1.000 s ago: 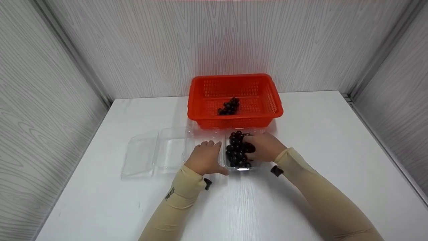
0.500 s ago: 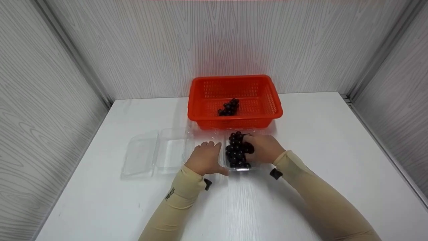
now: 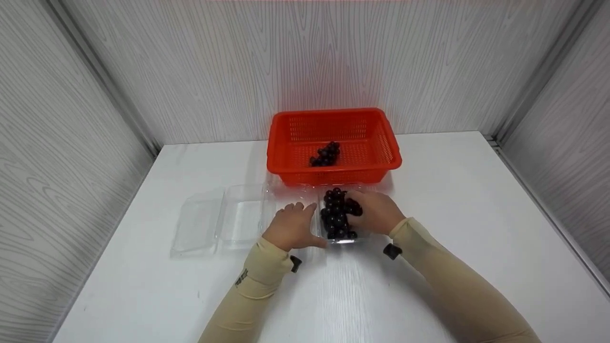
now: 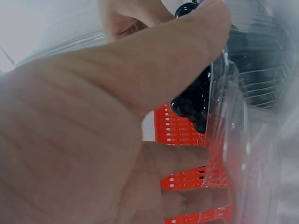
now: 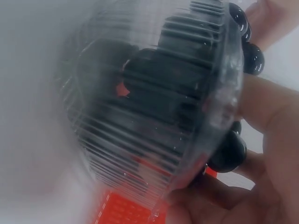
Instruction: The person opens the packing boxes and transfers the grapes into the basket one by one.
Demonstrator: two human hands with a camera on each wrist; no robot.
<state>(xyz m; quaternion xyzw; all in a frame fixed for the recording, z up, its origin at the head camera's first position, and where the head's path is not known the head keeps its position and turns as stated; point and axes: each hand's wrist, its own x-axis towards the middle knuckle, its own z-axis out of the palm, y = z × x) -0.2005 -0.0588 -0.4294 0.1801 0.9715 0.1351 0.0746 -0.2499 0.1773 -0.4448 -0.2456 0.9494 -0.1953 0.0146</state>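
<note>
A bunch of dark grapes (image 3: 336, 216) lies in a clear plastic clamshell box (image 3: 346, 241) in front of the red basket. My right hand (image 3: 379, 212) reaches in from the right, its fingers curled around grapes at that side of the bunch. Seen from the right wrist, dark grapes (image 5: 226, 151) show between the fingers and the ribbed clear wall (image 5: 154, 116). My left hand (image 3: 290, 226) rests at the box's left side, over the clear lid, thumb and fingers spread. The left wrist view has its fingers (image 4: 196, 200) extended to the clear plastic edge (image 4: 233, 130).
Behind the box stands a red perforated basket (image 3: 333, 169) with a smaller bunch of grapes (image 3: 326, 155) inside. A second clear clamshell box (image 3: 243, 216) lies to the left, its lid (image 3: 197, 224) folded out flat. Pale panels (image 3: 214, 71) enclose the white table (image 3: 143, 286).
My right hand has shifted slightly left and in toward the bunch, still gripping grapes. The left hand stays in place beside the box.
</note>
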